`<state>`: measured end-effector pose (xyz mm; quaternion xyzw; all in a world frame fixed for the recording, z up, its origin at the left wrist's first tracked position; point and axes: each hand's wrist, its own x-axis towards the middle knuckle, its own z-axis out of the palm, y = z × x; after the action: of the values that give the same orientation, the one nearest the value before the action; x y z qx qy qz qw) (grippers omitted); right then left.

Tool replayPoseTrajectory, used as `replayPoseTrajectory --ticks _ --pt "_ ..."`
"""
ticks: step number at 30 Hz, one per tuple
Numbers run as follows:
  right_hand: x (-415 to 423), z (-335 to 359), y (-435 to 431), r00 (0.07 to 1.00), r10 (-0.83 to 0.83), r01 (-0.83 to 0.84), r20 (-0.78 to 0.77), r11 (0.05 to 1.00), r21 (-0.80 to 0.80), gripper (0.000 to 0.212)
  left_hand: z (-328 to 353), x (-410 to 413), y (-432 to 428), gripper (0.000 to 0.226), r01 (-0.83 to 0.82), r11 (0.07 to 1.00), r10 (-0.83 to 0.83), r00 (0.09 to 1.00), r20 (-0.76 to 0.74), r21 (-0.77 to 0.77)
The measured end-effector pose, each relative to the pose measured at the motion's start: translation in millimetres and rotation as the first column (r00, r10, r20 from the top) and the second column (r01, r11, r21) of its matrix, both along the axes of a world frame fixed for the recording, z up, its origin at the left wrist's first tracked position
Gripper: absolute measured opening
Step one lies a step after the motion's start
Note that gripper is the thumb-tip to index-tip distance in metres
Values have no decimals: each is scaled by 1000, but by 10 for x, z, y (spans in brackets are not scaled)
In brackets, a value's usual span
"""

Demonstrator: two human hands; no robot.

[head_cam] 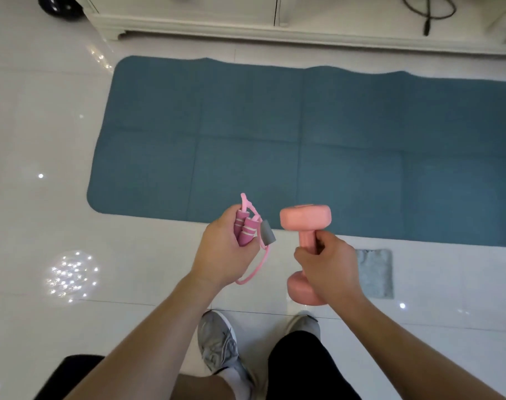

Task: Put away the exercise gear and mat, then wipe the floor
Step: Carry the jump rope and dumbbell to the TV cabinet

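A blue exercise mat (318,140) lies flat on the white tiled floor, stretching off the right edge. My left hand (221,252) is closed around a pink jump rope (246,230): two pink handles, a grey foam piece and a loop of pink cord hanging below the palm. My right hand (327,267) grips the bar of a pink dumbbell (305,219), held upright just over the mat's near edge. A grey cloth (374,272) lies on the floor to the right of my right hand.
A white cabinet (217,21) runs along the far side of the mat, with a black cable (428,15) hanging at its right. A dark round object (58,7) sits at the top left. My grey shoes (220,345) stand below; a black object (70,373) is at the bottom left.
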<state>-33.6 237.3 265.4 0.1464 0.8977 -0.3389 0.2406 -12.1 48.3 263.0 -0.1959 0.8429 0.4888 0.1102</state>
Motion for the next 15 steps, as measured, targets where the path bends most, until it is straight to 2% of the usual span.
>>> replayPoseTrajectory --ticks 6,11,15 --pt "-20 1110 91 999 -48 48 -6 999 -4 10 1116 -44 40 16 -14 1000 13 1000 -27 -21" --pt "-3 2105 179 998 -57 56 -26 998 -21 9 2092 -71 137 24 8 1000 -8 1000 -21 -6" --pt "16 2788 223 998 -47 46 -42 999 -26 9 2798 -57 210 22 6 1000 -7 998 -58 -16"
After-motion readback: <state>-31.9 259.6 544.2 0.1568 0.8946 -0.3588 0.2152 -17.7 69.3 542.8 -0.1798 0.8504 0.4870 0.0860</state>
